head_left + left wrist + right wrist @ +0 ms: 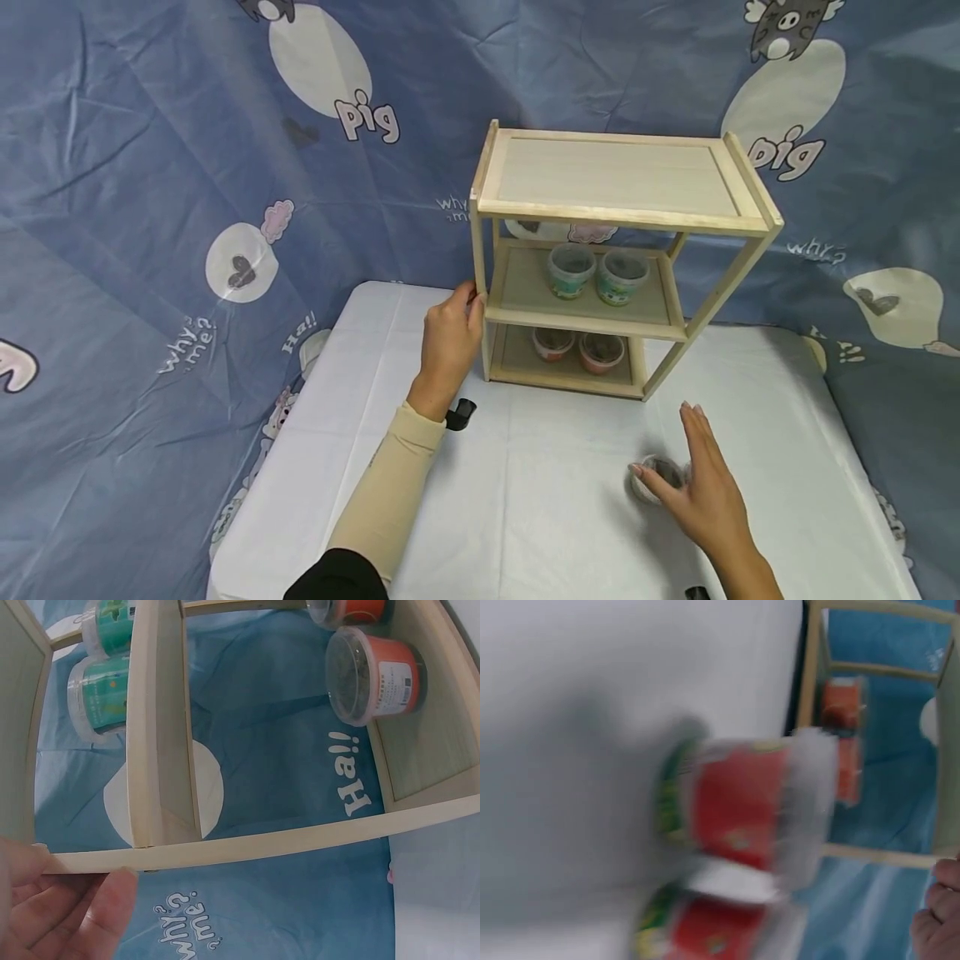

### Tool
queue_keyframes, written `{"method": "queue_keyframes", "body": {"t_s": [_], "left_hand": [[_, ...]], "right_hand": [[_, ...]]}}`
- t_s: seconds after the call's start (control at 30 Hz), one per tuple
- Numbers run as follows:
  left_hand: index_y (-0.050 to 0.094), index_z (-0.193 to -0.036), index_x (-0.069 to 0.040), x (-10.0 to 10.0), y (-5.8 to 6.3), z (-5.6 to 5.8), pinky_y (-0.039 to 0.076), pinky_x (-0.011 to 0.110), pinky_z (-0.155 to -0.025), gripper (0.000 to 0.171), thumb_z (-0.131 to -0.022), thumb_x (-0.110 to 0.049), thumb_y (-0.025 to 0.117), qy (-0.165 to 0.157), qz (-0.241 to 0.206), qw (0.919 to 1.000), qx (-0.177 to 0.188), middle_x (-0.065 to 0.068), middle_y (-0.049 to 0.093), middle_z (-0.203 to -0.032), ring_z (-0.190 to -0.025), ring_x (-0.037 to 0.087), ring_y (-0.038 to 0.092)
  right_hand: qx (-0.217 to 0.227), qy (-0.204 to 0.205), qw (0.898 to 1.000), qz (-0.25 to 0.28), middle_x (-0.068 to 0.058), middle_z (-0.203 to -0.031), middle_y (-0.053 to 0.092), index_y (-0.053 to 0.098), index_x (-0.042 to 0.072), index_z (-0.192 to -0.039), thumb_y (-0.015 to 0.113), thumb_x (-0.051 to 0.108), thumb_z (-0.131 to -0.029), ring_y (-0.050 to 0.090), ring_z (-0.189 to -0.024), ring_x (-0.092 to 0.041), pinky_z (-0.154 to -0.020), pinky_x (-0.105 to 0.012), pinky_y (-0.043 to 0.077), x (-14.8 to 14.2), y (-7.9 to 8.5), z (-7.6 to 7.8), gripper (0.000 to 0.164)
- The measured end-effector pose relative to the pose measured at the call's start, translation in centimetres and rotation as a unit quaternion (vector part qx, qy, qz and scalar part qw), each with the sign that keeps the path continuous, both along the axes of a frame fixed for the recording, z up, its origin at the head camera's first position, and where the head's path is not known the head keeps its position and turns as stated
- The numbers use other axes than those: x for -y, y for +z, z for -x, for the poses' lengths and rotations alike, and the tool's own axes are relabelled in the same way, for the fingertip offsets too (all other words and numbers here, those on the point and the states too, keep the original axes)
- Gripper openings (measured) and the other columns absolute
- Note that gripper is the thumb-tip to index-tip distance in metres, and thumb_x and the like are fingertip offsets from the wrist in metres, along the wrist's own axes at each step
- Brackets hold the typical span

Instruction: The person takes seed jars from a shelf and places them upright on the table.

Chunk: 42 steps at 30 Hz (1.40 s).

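On the left, my left hand (447,342) pinches the front left post of a small three-tier wooden shelf (611,218); the left wrist view shows its fingers and thumb (105,919) at the post. My right hand (708,496), fingers extended and thumb apart, hovers around a clear-rimmed tub (643,492) on the table. A second tub is mostly hidden behind that hand. Seen from the right wrist, though blurred, both are red-labelled tubs (739,806) side by side. Whether the hand touches them I cannot tell.
Two green-labelled tubs (572,271) stand on the middle tier. Two orange-red tubs (602,353) sit on the bottom tier. A white cloth (547,500) covers the table, and a blue printed curtain (420,50) hangs behind the shelf.
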<state>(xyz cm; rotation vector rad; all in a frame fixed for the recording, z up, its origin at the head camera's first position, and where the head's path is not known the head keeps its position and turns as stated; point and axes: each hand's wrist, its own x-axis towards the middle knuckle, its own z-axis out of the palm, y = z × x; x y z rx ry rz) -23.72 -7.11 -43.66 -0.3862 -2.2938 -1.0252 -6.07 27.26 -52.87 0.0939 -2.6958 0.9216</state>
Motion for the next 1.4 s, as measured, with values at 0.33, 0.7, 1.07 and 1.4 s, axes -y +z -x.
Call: {"method": "queue_keyframes", "body": {"t_s": [0.33, 0.7, 1.07, 1.4], "left_hand": [[0.07, -0.118, 0.006, 0.1, -0.1, -0.1, 0.061, 0.041, -0.068, 0.021, -0.106, -0.01, 0.063, -0.002, 0.0, 1.0, -0.001, 0.02, 0.077, -0.103, -0.084, 0.03, 0.076], [0.07, -0.119, 0.005, 0.0, -0.3, 0.1, 0.061, 0.041, -0.068, 0.023, -0.107, -0.014, 0.062, -0.004, 0.002, 1.0, 0.002, 0.019, 0.077, -0.104, -0.084, 0.028, 0.076], [0.07, -0.118, 0.005, 0.2, -0.2, 0.0, 0.061, 0.04, -0.067, 0.023, -0.108, -0.014, 0.062, -0.002, -0.002, 1.0, 0.003, 0.019, 0.077, -0.104, -0.083, 0.028, 0.076], [0.07, -0.119, 0.005, 0.1, -0.2, 0.0, 0.061, 0.04, -0.068, 0.023, -0.107, -0.012, 0.062, -0.006, 0.0, 1.0, -0.001, 0.02, 0.076, -0.104, -0.084, 0.029, 0.076]], "right_hand": [[-0.14, 0.049, 0.989, -0.012, -0.017, -0.167, 0.034, 0.029, 0.008, -0.165, 0.068, 0.074, -0.088, 0.035, -0.151, -0.037, -0.12, -0.039, 0.032, 1.7, 3.5, 3.1, 0.109], [-0.191, 0.064, 0.979, -0.032, -0.018, -0.168, 0.031, 0.026, 0.006, -0.165, 0.061, 0.08, -0.088, 0.029, -0.154, -0.037, -0.123, -0.046, 0.027, 2.0, 8.1, 6.5, 0.113], [-0.233, 0.081, 0.968, -0.038, -0.023, -0.167, 0.03, 0.027, 0.001, -0.164, 0.06, 0.078, -0.09, 0.029, -0.153, -0.041, -0.122, -0.053, 0.026, 1.9, 11.6, 11.2, 0.112], [-0.198, 0.078, 0.976, -0.036, -0.022, -0.17, 0.021, 0.017, 0.007, -0.168, 0.083, 0.045, -0.09, 0.019, -0.157, -0.038, -0.124, -0.053, 0.02, 2.8, 13.2, 14.7, 0.108]]}}
